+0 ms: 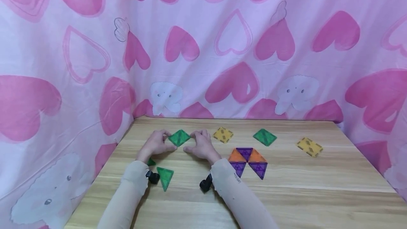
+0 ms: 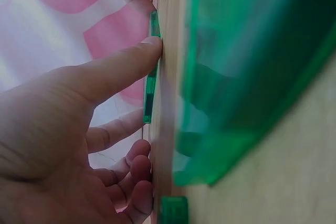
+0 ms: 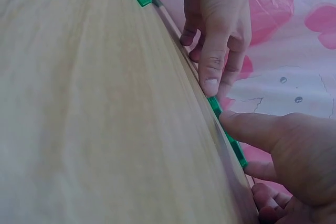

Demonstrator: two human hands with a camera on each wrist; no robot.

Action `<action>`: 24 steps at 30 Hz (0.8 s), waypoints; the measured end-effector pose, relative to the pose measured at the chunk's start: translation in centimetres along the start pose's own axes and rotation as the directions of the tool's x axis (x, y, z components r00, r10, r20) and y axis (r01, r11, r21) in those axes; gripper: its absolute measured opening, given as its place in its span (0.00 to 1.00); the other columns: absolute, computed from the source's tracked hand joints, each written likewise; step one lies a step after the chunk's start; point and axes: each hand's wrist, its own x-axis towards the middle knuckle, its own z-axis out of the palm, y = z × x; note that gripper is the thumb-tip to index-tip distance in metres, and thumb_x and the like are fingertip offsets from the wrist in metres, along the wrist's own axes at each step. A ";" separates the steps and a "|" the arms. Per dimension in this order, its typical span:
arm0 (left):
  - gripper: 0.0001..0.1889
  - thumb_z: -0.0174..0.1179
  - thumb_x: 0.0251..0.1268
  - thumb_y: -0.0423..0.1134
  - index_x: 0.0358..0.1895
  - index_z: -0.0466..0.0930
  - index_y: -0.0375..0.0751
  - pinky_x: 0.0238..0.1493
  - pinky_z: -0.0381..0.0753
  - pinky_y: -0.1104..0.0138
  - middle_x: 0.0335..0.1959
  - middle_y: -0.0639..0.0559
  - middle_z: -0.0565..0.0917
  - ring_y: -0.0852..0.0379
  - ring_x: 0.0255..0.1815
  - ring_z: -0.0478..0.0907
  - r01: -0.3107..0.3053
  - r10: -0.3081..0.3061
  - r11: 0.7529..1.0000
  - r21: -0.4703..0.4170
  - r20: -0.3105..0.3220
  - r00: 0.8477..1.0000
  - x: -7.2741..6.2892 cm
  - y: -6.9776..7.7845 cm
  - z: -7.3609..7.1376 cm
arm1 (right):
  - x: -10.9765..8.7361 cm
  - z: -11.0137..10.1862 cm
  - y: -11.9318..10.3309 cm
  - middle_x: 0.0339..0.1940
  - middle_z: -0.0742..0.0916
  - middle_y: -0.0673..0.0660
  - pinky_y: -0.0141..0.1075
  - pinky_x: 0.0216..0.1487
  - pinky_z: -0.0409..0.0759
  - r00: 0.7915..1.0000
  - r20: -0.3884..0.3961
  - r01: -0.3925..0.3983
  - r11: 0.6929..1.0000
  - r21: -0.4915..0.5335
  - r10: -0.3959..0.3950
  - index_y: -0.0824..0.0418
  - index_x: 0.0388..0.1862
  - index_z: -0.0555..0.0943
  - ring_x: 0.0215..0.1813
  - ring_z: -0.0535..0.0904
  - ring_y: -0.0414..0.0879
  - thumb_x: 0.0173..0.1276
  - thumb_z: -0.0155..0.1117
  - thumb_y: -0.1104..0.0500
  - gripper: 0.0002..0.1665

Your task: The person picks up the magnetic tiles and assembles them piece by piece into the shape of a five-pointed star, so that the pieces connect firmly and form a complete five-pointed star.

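Observation:
Two green triangular magnetic tiles (image 1: pixel 179 138) lie edge to edge as a diamond at the back left of the table. My left hand (image 1: pixel 156 143) pinches the left side of this diamond between thumb and index finger. From the right, my right hand (image 1: pixel 202 145) pinches it the same way. In the left wrist view the diamond's green edge (image 2: pixel 149 98) shows between thumb and index finger. A loose green triangle tile (image 1: pixel 165 177) lies nearer, between the forearms. Another green tile (image 1: pixel 151 162) is mostly hidden under my left wrist.
Purple and orange triangles (image 1: pixel 245 154) form a fan right of my right wrist, partly hidden by the sleeve. Along the back lie a yellow tile pair (image 1: pixel 223 135), a green pair (image 1: pixel 265 137) and another yellow pair (image 1: pixel 310 147). A pink heart-print curtain (image 1: pixel 203 52) surrounds the table.

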 end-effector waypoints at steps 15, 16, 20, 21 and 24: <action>0.37 0.83 0.64 0.53 0.69 0.80 0.36 0.65 0.82 0.42 0.64 0.34 0.80 0.39 0.61 0.78 0.043 -0.043 0.999 0.021 -0.003 0.999 0.1 0.5 0.1 | 0.0 -0.1 -0.1 0.68 0.74 0.62 0.54 0.76 0.71 1.000 0.000 0.004 0.999 -0.031 -0.004 0.61 0.72 0.81 0.69 0.68 0.57 0.72 0.83 0.48 0.37; 0.37 0.83 0.64 0.53 0.69 0.80 0.36 0.65 0.83 0.42 0.64 0.34 0.80 0.39 0.61 0.78 0.045 -0.045 0.999 0.021 -0.003 0.999 0.1 0.5 0.1 | 0.0 0.0 -0.1 0.68 0.74 0.62 0.54 0.76 0.71 1.000 0.001 0.001 1.000 -0.030 -0.001 0.61 0.71 0.81 0.68 0.68 0.57 0.71 0.84 0.48 0.36; 0.37 0.83 0.64 0.52 0.68 0.80 0.36 0.64 0.83 0.42 0.64 0.35 0.80 0.40 0.61 0.78 0.047 -0.047 0.999 0.014 -0.006 0.999 0.0 0.5 0.1 | -0.1 0.0 -0.2 0.68 0.75 0.61 0.54 0.75 0.72 1.000 0.003 -0.003 1.000 -0.025 0.003 0.61 0.71 0.81 0.68 0.68 0.56 0.71 0.84 0.48 0.36; 0.36 0.83 0.64 0.52 0.68 0.80 0.36 0.64 0.83 0.42 0.63 0.35 0.80 0.40 0.61 0.78 0.046 -0.046 0.999 0.012 -0.008 0.999 0.0 0.5 0.1 | -0.1 0.0 -0.2 0.68 0.75 0.61 0.54 0.75 0.72 1.000 0.002 -0.002 1.000 -0.025 0.002 0.61 0.71 0.81 0.68 0.68 0.57 0.71 0.84 0.49 0.36; 0.36 0.83 0.64 0.51 0.68 0.81 0.35 0.64 0.82 0.42 0.63 0.35 0.81 0.40 0.60 0.77 0.046 -0.046 0.999 0.005 -0.014 0.999 -0.1 0.5 0.2 | -0.2 0.0 -0.2 0.69 0.75 0.62 0.54 0.76 0.71 1.000 0.001 -0.001 1.000 -0.027 0.001 0.61 0.72 0.81 0.69 0.68 0.57 0.72 0.83 0.49 0.36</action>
